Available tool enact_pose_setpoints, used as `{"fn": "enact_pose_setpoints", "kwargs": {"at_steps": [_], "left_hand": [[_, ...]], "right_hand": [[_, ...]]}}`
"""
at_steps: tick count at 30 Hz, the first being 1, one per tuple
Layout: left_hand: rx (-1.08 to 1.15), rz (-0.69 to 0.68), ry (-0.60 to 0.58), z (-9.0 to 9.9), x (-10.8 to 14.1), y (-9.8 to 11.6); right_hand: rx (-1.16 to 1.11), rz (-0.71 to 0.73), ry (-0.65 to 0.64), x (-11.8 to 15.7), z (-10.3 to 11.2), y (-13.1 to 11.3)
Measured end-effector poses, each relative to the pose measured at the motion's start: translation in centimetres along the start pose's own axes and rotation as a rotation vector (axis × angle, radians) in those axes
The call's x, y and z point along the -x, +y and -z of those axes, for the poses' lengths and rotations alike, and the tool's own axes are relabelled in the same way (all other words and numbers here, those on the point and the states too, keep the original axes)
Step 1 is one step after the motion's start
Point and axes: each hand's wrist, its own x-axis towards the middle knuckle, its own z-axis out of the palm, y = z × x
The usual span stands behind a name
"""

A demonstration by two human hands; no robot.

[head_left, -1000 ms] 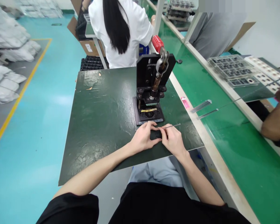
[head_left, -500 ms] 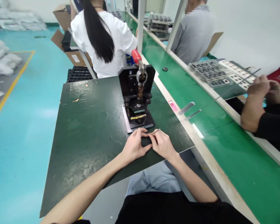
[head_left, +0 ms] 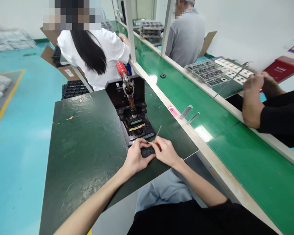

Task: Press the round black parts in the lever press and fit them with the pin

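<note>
Close to the near edge of the dark green tabletop [head_left: 88,156], my left hand [head_left: 134,156] is curled round a small black part [head_left: 147,151]. My right hand [head_left: 167,150] pinches a thin greyish strip [head_left: 158,131], whose free end sticks up past the fingers. Its fingertips meet the black part's upper right side; whether the strip touches the part is hidden. Just beyond both hands stands a black clamp fixture [head_left: 140,87] with a red handle [head_left: 122,68]. A yellow strip [head_left: 137,127] lies across its base.
Right of the table runs a green conveyor [head_left: 181,88] with a pale rim. Bundled thin strips [head_left: 185,112] and a pink item [head_left: 172,111] lie along that rim. A black ring-like part [head_left: 163,75] rests on the belt. Co-workers sit ahead and at right, near trays [head_left: 205,73].
The view has shifted, so the table and fixture sit further left and lower. In my right hand the strip now points more steeply upward. Both hands stay together at the black part.
</note>
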Motion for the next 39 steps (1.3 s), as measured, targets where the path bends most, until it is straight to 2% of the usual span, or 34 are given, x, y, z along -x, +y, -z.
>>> {"fn": "enact_pose_setpoints", "kwargs": {"at_steps": [2, 4, 6, 7, 12, 16, 22, 29, 39], "left_hand": [[-0.003, 0.012, -0.013, 0.1, -0.1, 0.0], [-0.007, 0.021, -0.023, 0.1, -0.2, 0.1], [-0.006, 0.034, -0.026, 0.0, -0.2, 0.2], [-0.003, 0.039, -0.025, -0.1, -0.2, 0.2], [0.010, 0.027, -0.020, -0.5, -0.2, 0.5], [-0.009, -0.002, -0.018, -0.6, -0.2, 0.7], [-0.009, 0.016, -0.042, -0.5, -0.3, 1.1], [0.003, 0.016, -0.052, -0.5, -0.3, 1.3], [0.018, 0.014, -0.056, -0.5, -0.2, 1.3]], "right_hand": [[-0.146, -0.105, 0.080, 0.1, 0.3, 0.0], [-0.244, -0.183, 0.231, 0.4, 0.6, 0.1], [-0.253, -0.197, 0.357, 0.9, 1.3, 0.2], [-0.220, -0.169, 0.380, 1.1, 1.8, 0.2], [0.076, 0.069, 0.309, 1.1, 4.8, -0.1], [0.142, 0.079, 0.293, 0.6, 6.0, -0.3], [-0.078, -0.073, 0.385, 0.7, 5.3, -0.5], [-0.046, 0.019, 0.386, 0.2, 4.4, -0.4], [-0.003, 0.014, 0.352, 0.3, 4.4, -0.2]]}}
